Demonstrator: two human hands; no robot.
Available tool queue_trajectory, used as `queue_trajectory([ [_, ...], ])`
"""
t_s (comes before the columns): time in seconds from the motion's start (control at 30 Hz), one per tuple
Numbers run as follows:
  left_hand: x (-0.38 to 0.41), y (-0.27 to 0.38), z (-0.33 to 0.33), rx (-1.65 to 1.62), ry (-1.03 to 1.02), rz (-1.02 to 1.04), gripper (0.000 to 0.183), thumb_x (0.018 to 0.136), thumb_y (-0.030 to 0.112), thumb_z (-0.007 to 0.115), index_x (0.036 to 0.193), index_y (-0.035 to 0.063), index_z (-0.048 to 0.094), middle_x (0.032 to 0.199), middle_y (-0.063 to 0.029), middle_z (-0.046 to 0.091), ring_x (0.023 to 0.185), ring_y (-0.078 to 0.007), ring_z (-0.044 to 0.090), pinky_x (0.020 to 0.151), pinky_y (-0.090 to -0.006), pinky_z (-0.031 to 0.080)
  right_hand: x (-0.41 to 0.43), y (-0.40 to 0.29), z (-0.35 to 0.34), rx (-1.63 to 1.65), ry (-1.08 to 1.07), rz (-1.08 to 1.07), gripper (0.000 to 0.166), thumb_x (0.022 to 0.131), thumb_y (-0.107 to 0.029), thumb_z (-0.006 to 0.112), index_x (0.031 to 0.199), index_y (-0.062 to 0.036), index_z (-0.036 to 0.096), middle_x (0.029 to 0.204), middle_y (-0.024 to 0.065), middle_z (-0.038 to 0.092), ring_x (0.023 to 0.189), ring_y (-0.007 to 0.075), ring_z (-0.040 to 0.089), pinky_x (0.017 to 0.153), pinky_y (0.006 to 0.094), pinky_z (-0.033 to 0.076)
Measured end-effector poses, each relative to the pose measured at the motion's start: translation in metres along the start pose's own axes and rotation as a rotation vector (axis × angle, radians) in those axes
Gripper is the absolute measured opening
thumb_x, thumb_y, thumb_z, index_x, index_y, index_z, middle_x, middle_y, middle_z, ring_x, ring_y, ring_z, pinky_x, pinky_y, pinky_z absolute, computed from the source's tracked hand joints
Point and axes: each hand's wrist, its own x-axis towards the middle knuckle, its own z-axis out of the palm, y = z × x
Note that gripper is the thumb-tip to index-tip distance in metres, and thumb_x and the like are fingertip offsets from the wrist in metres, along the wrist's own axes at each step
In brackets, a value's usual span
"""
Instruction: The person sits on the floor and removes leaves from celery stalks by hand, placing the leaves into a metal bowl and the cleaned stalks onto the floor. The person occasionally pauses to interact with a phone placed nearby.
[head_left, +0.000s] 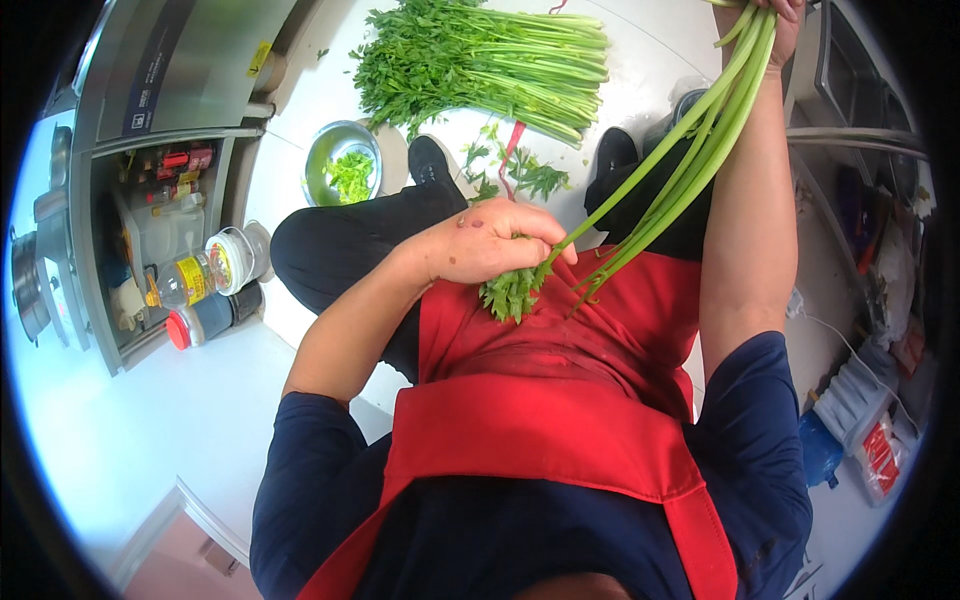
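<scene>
Several green celery stalks (694, 161) slant across my lap. My right hand (784, 37), partly cut off by the top edge, is closed around their thick ends. My left hand (499, 240) is curled over the leafy tip of one stalk. Celery leaves (514, 295) poke out below its fingers, above my red apron (551, 420). The other stalks in the bunch end in thin, mostly bare tips beside it. Beyond my feet, a big pile of leafy celery (487, 67) lies on the floor. Near my left knee sits a metal bowl (313, 150) with light green leaves (351, 178) inside.
Loose leaves (540, 176) and a red ribbon (514, 146) lie between my shoes. On the left are an open shelf unit (225, 176), a plastic oil bottle (184, 281), a red-lidded jar (195, 326) and a white bucket (234, 259). A dark bin-like container (686, 109) stands by my right foot.
</scene>
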Motion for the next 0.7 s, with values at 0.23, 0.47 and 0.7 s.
queue_trajectory([
  [0.23,-0.008,-0.009,0.016,-0.253,-0.016,-0.046,0.026,0.09,0.006,0.051,0.098,-0.0005,0.075,0.1,-0.0088,0.071,0.099,-0.017,0.065,0.091,-0.0304,0.05,-0.004,0.003,-0.002,-0.072,0.06,-0.012,0.025,0.108,-0.027,0.052,0.106,-0.0041,0.062,0.073,0.0016,0.067,0.059,0.013,0.064,0.055,0.0268,0.049],
  [0.47,-0.034,-0.007,0.029,-0.426,-0.148,-0.093,0.026,0.096,0.009,0.053,0.114,0.0026,0.071,0.113,-0.0077,0.068,0.11,-0.0176,0.062,0.1,-0.0327,0.047,-0.008,-0.008,0.0,-0.054,0.086,-0.036,0.025,0.109,-0.026,0.052,0.113,-0.0031,0.059,0.076,-0.0009,0.066,0.062,0.0136,0.065,0.06,0.0277,0.048],
  [0.7,-0.073,-0.012,0.032,-0.336,0.076,-0.192,0.021,0.102,0.02,0.059,0.11,0.002,0.066,0.109,-0.005,0.068,0.103,-0.0141,0.062,0.093,-0.0293,0.049,-0.018,-0.031,0.017,-0.121,0.065,-0.09,0.027,0.109,-0.028,0.05,0.117,-0.0023,0.057,0.08,-0.0035,0.064,0.064,0.0108,0.061,0.066,0.0299,0.046],
])
